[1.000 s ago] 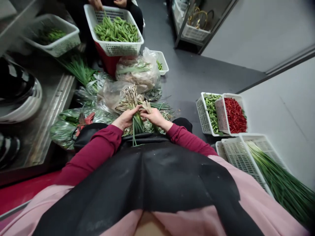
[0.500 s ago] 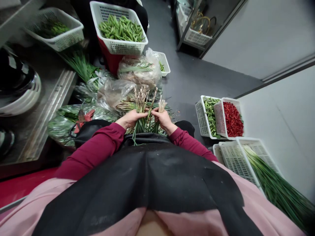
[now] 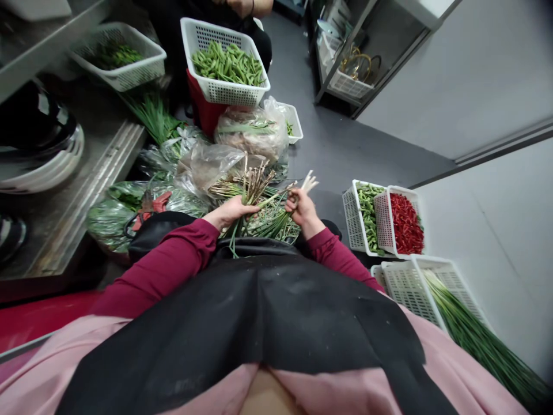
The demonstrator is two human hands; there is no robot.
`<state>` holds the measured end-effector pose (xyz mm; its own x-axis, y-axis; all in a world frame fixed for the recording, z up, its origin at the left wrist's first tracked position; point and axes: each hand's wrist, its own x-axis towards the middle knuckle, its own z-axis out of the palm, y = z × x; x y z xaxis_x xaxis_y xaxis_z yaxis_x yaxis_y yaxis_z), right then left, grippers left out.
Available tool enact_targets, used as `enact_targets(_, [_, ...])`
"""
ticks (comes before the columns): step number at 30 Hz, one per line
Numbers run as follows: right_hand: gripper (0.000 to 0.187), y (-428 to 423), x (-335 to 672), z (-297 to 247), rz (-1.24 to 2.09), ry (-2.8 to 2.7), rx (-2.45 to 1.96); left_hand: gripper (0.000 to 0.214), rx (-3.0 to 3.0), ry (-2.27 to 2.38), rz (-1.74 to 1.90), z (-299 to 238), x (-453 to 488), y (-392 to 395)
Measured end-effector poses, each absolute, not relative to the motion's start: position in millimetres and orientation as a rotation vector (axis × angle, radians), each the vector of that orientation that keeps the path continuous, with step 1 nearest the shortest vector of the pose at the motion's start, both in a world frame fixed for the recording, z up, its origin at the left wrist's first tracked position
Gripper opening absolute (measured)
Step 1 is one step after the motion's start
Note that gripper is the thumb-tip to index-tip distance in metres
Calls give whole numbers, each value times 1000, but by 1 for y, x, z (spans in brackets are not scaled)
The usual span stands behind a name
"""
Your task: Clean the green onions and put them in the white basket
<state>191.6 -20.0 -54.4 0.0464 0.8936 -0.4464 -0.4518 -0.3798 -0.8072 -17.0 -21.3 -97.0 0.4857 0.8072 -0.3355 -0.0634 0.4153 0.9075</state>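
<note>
**Gripping brown-rooted scallions (image 3: 254, 184) left, white-stemmed scallions (image 3: 309, 181) right**

Black apron (image 3: 242, 311) across lower centre. White wall (image 3: 432, 80) along right side, metal bench (image 3: 103, 178) along left, both well apart from hands. Open room: grey floor (image 3: 341, 150), upper centre down to right of centre. Edges around it: green-pepper basket (image 3: 235, 92) at upper centre, red-chilli basket (image 3: 386, 222) right of centre, long-stalk basket (image 3: 406, 294) at lower right. Plastic bag (image 3: 254, 138) just above centre, beyond hands. Scallion pile (image 3: 276, 225) at centre, below and between hands.

Left hand (image 3: 233, 212): fingers clamped round brown-rooted bunch, thumb across front; roots up above thumb, green leaves hanging below. Right hand (image 3: 303, 208): fingers curled tight on white-stemmed bunch, white ends poking up-right past fist, leaves down-left. Smallest: single stalk (image 3: 272, 200), slanting from left thumb toward right fingertips; contact there, cannot tell.
</note>
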Motion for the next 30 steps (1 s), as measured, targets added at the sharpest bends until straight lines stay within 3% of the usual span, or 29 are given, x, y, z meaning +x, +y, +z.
enact_targets(6, [23, 19, 258, -16, 1313, -333, -1151, 27, 1044, 917, 666, -99, -31, -18])
enact_targets(10, [24, 21, 270, -20, 1157, -446, -1260, 31, 1035, 944, 715, -98, -39, -16])
enact_targets(16, [34, -19, 217, -81, 1487, -1157, -1749, 34, 1030, 988, 741, -100, -36, -15])
enact_targets(22, [39, -29, 178, -92, 1390, -991, -1437, 41, 1339, 1222, 830, -113, -25, -17])
enact_targets(30, [43, -22, 176, -70, 1495, -1061, -1243, 53, 1158, 965, 847, -101, -15, -25])
